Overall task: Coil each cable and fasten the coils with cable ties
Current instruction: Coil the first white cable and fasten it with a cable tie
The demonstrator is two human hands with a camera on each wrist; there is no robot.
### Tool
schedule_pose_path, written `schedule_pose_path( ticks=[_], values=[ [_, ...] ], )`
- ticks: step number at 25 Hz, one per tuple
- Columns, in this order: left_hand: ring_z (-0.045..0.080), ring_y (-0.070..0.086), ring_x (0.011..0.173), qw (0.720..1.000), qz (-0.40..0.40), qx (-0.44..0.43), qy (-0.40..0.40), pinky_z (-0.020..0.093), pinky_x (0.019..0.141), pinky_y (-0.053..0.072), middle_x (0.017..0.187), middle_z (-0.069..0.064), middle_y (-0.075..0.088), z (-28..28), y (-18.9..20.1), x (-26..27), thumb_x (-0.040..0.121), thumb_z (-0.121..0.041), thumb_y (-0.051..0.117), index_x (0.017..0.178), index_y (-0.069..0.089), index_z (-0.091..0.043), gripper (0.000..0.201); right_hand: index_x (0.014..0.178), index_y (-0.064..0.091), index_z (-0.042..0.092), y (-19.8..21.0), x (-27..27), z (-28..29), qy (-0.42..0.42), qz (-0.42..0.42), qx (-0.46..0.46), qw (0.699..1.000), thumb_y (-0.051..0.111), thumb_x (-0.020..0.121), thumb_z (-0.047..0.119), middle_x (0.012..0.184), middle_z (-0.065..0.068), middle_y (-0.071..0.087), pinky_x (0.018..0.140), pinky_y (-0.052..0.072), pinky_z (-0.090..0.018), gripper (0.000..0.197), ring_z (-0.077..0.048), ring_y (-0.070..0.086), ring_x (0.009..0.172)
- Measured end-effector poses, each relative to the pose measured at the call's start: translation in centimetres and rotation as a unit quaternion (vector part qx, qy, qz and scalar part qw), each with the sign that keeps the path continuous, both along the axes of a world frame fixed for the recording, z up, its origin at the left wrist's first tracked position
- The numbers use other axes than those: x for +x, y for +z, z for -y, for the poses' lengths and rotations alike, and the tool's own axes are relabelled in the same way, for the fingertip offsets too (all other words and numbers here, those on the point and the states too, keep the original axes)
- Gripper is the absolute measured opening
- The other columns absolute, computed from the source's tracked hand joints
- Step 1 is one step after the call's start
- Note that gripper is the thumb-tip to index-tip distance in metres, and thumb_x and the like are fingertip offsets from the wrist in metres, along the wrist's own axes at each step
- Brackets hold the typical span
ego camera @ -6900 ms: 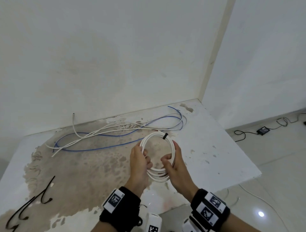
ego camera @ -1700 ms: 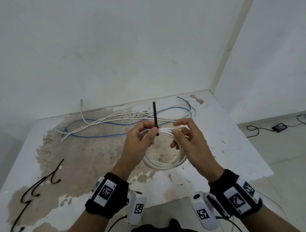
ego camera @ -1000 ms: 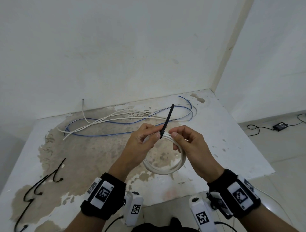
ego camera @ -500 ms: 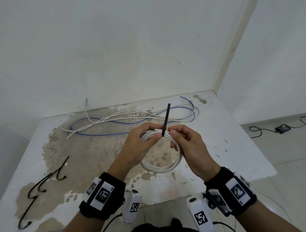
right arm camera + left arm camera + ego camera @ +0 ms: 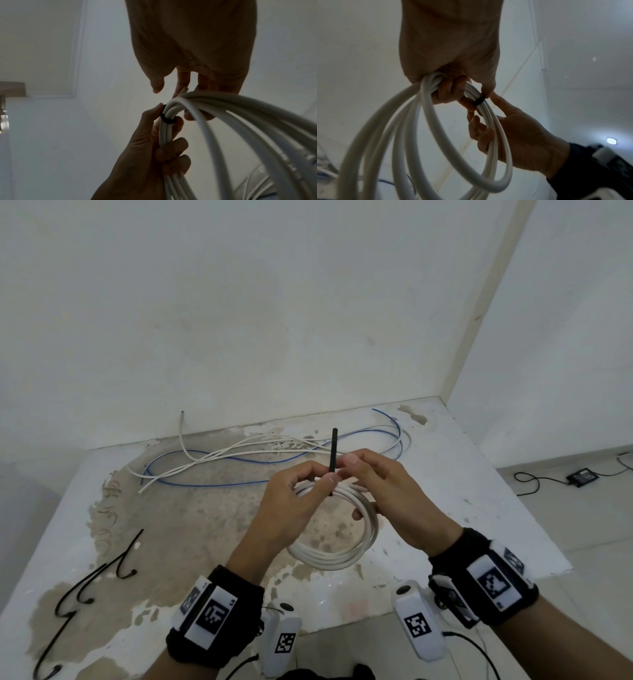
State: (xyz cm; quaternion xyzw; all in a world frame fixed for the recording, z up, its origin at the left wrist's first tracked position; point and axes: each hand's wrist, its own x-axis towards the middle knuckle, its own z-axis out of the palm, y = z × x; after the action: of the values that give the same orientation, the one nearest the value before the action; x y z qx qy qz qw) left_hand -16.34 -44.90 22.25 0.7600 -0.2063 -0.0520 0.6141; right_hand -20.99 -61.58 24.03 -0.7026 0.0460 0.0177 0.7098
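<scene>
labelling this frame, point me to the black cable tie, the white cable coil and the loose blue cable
black cable tie [image 5: 333, 450]: head view, on its upright free tail.
white cable coil [image 5: 329, 559]: head view, on its near bottom arc.
loose blue cable [image 5: 212, 484]: head view, on its front run on the table.

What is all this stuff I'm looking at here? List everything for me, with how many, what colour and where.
Coiled round white cable: one, white, held above the table by both hands.
Black cable tie: one, black, wrapped round the coil's top, tail pointing up.
Loose thin white cables: count unclear, white, tangled at the table's far side.
Loose thin blue cable: apparently one, blue, among the white ones.
Spare black ties: several, black, table's near left.
Stained white table: one, white with brown patches.
Black adapter with cord: one, black, floor at right.
Left hand: grips coil and tie.
Right hand: grips coil, fingers by the tie.
</scene>
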Motion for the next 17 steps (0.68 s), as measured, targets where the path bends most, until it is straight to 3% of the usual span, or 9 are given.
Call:
schedule_pose_path(
  ticks=[3, 5, 7, 9, 11, 13, 15, 17],
  values=[
    [0.018, 0.066, 0.073, 1.0, 0.007, -0.003, -0.022, 0.024, 0.072, 0.05, 0.076, 0.004, 0.071, 0.2, 0.3, -0.4, 0.093, -0.016, 0.065, 0.081, 0.072, -0.012, 0.014, 0.092, 0.064, 0.005, 0.3, 0.8, -0.4, 0.009, 0.002, 0.007, 1.0, 0.061, 0.099, 0.026, 0.082, -0.014, 0.062, 0.047, 0.047, -0.029, 0.022, -0.015, 0.055, 0.062],
    [0.0, 0.062, 0.062, 1.0, 0.002, -0.011, -0.023, 0.012, 0.065, 0.045, 0.065, -0.009, 0.069, 0.3, 0.8, -0.6, 0.096, -0.014, 0.06, 0.083, 0.073, -0.011, 0.018, 0.091, 0.064, 0.002, 0.1, 0.9, -0.7, -0.006, -0.008, 0.032, 0.999, 0.063, 0.098, 0.023, 0.077, -0.011, 0.06, 0.044, 0.043, -0.027, 0.021, -0.015, 0.052, 0.057],
    [-0.009, 0.055, 0.051, 1.0, -0.011, -0.016, -0.023, 0.004, 0.055, 0.038, 0.053, -0.021, 0.061, 0.4, 1.0, -0.7, 0.098, -0.012, 0.055, 0.09, 0.073, -0.01, 0.02, 0.091, 0.064, -0.001, 0.1, 0.9, -0.8, -0.029, -0.016, 0.042, 0.999, 0.063, 0.097, 0.021, 0.074, -0.011, 0.058, 0.042, 0.04, -0.026, 0.022, -0.016, 0.048, 0.055],
    [-0.007, 0.05, 0.046, 0.999, -0.03, -0.029, -0.02, 0.005, 0.051, 0.035, 0.05, -0.022, 0.057, 0.5, 0.9, -0.5, 0.098, -0.015, 0.054, 0.094, 0.073, -0.007, 0.021, 0.085, 0.062, 0.003, 0.1, 1.0, -0.8, -0.049, -0.021, 0.049, 0.997, 0.062, 0.097, 0.018, 0.076, -0.017, 0.058, 0.041, 0.038, -0.025, 0.02, -0.019, 0.046, 0.057],
    [-0.001, 0.04, 0.043, 0.997, -0.053, -0.05, -0.016, 0.01, 0.049, 0.032, 0.049, -0.018, 0.053, 0.4, 0.5, -0.6, 0.1, -0.018, 0.051, 0.103, 0.074, -0.004, 0.026, 0.073, 0.056, 0.008, 0.2, 1.1, -0.7, -0.067, -0.015, 0.036, 0.997, 0.062, 0.096, 0.016, 0.085, -0.03, 0.062, 0.041, 0.038, -0.025, 0.025, -0.021, 0.044, 0.057],
    [0.001, 0.036, 0.043, 0.997, -0.052, -0.043, -0.021, 0.012, 0.049, 0.032, 0.048, -0.019, 0.054, 0.4, 0.6, -0.8, 0.101, -0.013, 0.049, 0.112, 0.071, -0.003, 0.027, 0.068, 0.051, 0.011, 0.2, 1.2, -0.5, -0.073, -0.005, 0.024, 0.997, 0.062, 0.095, 0.014, 0.093, -0.038, 0.062, 0.043, 0.038, -0.026, 0.029, -0.019, 0.043, 0.053],
    [-0.004, 0.047, 0.045, 0.998, -0.043, -0.026, -0.028, 0.005, 0.052, 0.034, 0.051, -0.022, 0.057, 0.6, 0.9, -0.8, 0.1, -0.004, 0.047, 0.111, 0.069, 0.001, 0.025, 0.07, 0.051, 0.009, 0.2, 1.0, -0.4, -0.073, 0.004, 0.018, 0.997, 0.062, 0.096, 0.011, 0.081, -0.032, 0.061, 0.043, 0.039, -0.027, 0.028, -0.016, 0.043, 0.048],
    [-0.006, 0.052, 0.049, 0.999, -0.039, -0.002, -0.021, 0.004, 0.055, 0.036, 0.054, -0.022, 0.06, 0.7, 1.1, -0.4, 0.099, 0.001, 0.046, 0.105, 0.071, 0.0, 0.025, 0.073, 0.053, 0.005, 0.1, 0.9, -0.5, -0.076, 0.013, 0.008, 0.997, 0.062, 0.096, 0.009, 0.066, -0.01, 0.059, 0.043, 0.039, -0.027, 0.025, -0.014, 0.043, 0.046]
  ],
)
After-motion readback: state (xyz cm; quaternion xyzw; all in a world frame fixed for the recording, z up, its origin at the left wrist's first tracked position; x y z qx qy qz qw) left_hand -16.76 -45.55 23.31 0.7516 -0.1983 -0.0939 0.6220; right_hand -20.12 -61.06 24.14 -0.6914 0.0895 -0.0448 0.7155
